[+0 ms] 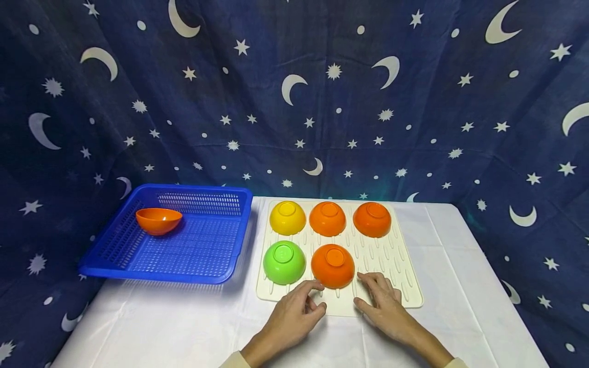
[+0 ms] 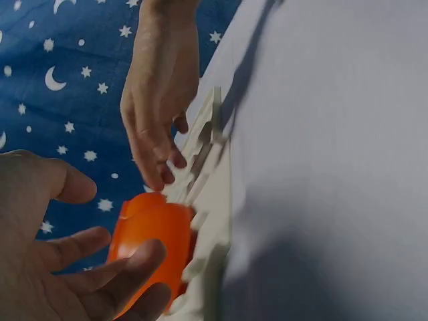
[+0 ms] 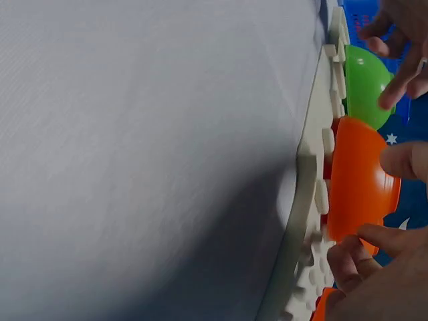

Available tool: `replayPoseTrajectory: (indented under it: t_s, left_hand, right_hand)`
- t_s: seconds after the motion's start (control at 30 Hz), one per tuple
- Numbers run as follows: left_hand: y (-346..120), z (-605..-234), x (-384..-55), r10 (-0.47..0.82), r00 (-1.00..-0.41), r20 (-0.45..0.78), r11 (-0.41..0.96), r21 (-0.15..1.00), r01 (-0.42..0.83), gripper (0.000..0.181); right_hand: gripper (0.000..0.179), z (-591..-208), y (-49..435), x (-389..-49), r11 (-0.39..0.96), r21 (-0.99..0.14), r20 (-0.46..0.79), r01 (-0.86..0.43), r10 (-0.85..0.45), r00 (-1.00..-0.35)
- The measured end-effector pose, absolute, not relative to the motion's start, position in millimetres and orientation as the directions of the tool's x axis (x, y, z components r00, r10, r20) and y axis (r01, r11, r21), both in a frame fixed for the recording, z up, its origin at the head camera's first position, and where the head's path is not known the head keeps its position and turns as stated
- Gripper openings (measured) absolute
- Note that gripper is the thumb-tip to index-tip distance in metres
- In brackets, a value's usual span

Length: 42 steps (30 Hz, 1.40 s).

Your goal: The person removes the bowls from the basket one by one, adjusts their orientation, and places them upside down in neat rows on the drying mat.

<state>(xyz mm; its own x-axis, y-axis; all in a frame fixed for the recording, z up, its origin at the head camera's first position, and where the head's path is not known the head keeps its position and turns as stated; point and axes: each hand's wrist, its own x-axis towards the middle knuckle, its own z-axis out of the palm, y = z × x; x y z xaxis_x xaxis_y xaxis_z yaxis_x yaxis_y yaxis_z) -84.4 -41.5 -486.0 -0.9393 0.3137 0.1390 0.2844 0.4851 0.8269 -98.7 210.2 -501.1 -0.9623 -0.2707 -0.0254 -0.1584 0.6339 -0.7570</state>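
An upside-down orange bowl (image 1: 333,266) lies in the front row of a cream drying mat (image 1: 382,260). My left hand (image 1: 294,314) is by its near left side, fingers loosely bent and holding nothing. At its near right is my right hand (image 1: 384,306), thumb and fingers spread. In the right wrist view, the right fingertips (image 3: 374,234) come close to the orange bowl's rim; whether they touch, I cannot tell. To the left sits an upturned green bowl (image 1: 284,262). Behind are upturned yellow (image 1: 287,218), orange (image 1: 327,219) and darker orange (image 1: 372,220) bowls.
A blue perforated basket (image 1: 184,278) stands left of the mat, with one orange bowl (image 1: 158,221) upright inside. White cloth (image 1: 460,286) covers the table. A dark blue curtain (image 1: 322,102) with moons and stars hangs behind it.
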Motion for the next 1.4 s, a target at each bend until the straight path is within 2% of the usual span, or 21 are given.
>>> replayPoseTrajectory:
  t_s: [0.1, 0.23, 0.3, 0.4, 0.57, 0.7, 0.8, 1.0, 1.13, 1.4]
  left_hand:
    - [-52, -481, -82, 0.34, -0.89, 0.304, 0.496, 0.746, 0.444, 0.019]
    - [-70, -473, -84, 0.383, -0.743, 0.549, 0.477, 0.571, 0.668, 0.02]
    - [-81, -467, -87, 0.408, -0.67, 0.62, 0.474, 0.484, 0.736, 0.022]
    - [-95, -457, -90, 0.463, -0.612, 0.642, 0.459, 0.417, 0.785, 0.026]
    - [-115, -444, -92, 0.524, -0.624, 0.58, 0.476, 0.409, 0.779, 0.03]
    - [-133, -435, -95, 0.522, -0.663, 0.536, 0.526, 0.41, 0.745, 0.032]
    - [-147, -428, -100, 0.517, -0.668, 0.535, 0.553, 0.388, 0.738, 0.034]
    - [-176, -414, -110, 0.533, -0.603, 0.594, 0.535, 0.315, 0.784, 0.041]
    - [-196, -403, -119, 0.529, -0.589, 0.611, 0.544, 0.289, 0.788, 0.045]
    - [-245, -389, -140, 0.461, -0.7, 0.546, 0.678, 0.292, 0.675, 0.059]
  right_hand:
    - [0.054, -501, 216, -98, 0.624, -0.764, 0.008, -0.166, -0.248, -0.969]
    - [0.045, -497, 223, -94, 0.589, -0.797, 0.015, -0.138, -0.209, -0.978]
    - [0.042, -494, 227, -92, 0.583, -0.803, 0.012, -0.124, -0.192, -0.981]
    - [0.039, -490, 235, -90, 0.611, -0.784, 0.01, -0.111, -0.166, -0.986]
    - [0.038, -488, 249, -89, 0.672, -0.73, 0.033, -0.123, -0.145, -0.989]
    - [0.038, -490, 260, -86, 0.719, -0.679, 0.066, -0.145, -0.137, -0.988]
    - [0.04, -495, 270, -82, 0.767, -0.624, 0.087, -0.148, -0.12, -0.989]
    - [0.056, -507, 293, -79, 0.811, -0.567, 0.078, -0.146, -0.124, -0.989]
    - [0.068, -513, 302, -83, 0.832, -0.539, 0.04, -0.131, -0.13, -0.991]
    - [0.093, -519, 306, -90, 0.851, -0.522, -0.074, -0.06, -0.116, -0.991]
